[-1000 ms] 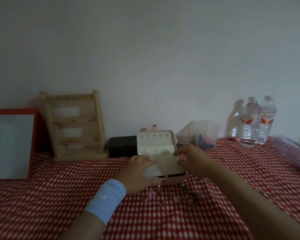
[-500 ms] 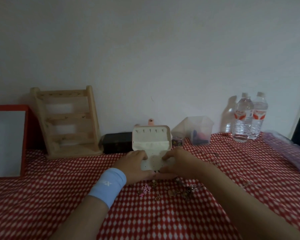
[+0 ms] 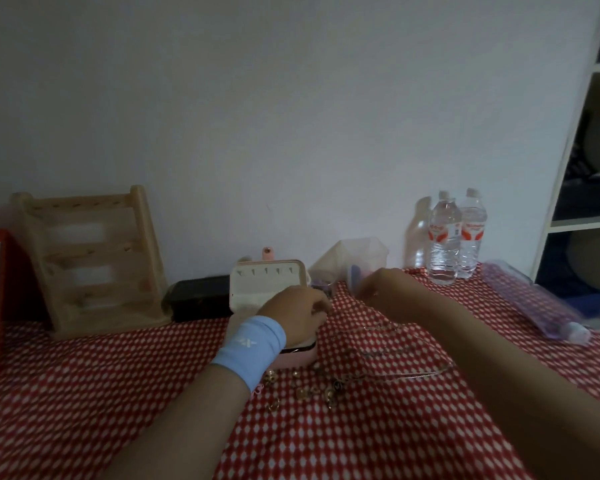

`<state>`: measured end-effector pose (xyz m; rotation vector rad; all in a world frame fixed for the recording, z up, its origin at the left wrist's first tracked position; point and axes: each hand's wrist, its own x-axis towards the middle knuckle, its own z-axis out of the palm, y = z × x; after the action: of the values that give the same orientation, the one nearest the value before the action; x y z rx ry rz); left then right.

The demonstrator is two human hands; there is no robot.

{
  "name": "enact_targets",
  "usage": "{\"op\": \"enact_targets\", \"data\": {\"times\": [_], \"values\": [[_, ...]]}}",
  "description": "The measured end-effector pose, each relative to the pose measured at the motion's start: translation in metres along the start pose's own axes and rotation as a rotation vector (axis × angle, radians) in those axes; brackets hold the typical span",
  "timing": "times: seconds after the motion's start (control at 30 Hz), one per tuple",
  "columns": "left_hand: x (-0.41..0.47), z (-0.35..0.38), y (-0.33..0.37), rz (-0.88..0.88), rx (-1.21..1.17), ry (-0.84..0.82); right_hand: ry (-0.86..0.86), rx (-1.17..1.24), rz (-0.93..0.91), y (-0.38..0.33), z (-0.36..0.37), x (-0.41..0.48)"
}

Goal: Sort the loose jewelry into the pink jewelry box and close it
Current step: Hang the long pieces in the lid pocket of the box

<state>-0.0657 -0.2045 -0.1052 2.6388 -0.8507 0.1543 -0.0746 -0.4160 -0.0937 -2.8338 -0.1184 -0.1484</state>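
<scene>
**Pink box open, left hand laid on it**

The pink jewelry box (image 3: 297,356) sits on the red-and-white checked cloth (image 3: 118,393), near the middle of the table and just behind the loose jewelry (image 3: 312,391) scattered in front of it. Its shell is pale pink and its lining cream. The lid (image 3: 267,282) stands upright at the back with a row of small hooks, its inside facing the person. The box's long axis runs left to right, with the hinge toward the wall. The left hand (image 3: 298,313), in a blue wristband (image 3: 253,344), lies over the tray, and its fingers seem to curl round the right edge. The right hand (image 3: 385,285) is by a clear plastic container (image 3: 364,252), too blurred to tell its grip.
</scene>
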Motion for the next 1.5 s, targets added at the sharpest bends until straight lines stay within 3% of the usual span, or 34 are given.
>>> {"op": "enact_targets", "data": {"times": [0.1, 0.3, 0.43, 0.63, 0.8, 1.0, 1.07, 1.2, 1.37, 1.5], "values": [[0.023, 0.006, 0.01, 0.014, 0.053, -0.064, -0.098, -0.03, 0.069, 0.009, -0.002, 0.01], [0.049, 0.026, 0.01, -0.016, 0.268, -0.25, -0.193, -0.064, -0.049, 0.013, 0.038, 0.027], [0.054, 0.037, 0.0, -0.003, 0.262, -0.25, -0.202, -0.094, -0.092, 0.019, 0.045, 0.035], [0.056, 0.031, -0.017, -0.051, -0.059, -0.157, -0.196, 0.217, -0.107, 0.014, 0.029, 0.043], [0.053, -0.007, -0.038, -0.178, -0.644, 0.037, -0.183, 0.761, -0.151, -0.017, 0.006, 0.045], [0.039, -0.045, -0.07, -0.17, -1.26, 0.043, -0.175, 1.144, -0.155, -0.062, -0.001, 0.069], [0.035, -0.056, -0.087, -0.178, -1.252, -0.015, -0.168, 1.149, -0.164, -0.08, -0.002, 0.076], [0.033, -0.066, -0.116, -0.266, -0.928, -0.079, -0.238, 1.099, -0.237, -0.106, 0.001, 0.092], [0.037, -0.068, -0.123, -0.233, -1.169, 0.003, -0.24, 0.988, -0.296, -0.131, 0.013, 0.109], [0.028, -0.074, -0.129, -0.26, -1.115, -0.087, -0.243, 0.998, -0.282, -0.131, 0.017, 0.117]]}}
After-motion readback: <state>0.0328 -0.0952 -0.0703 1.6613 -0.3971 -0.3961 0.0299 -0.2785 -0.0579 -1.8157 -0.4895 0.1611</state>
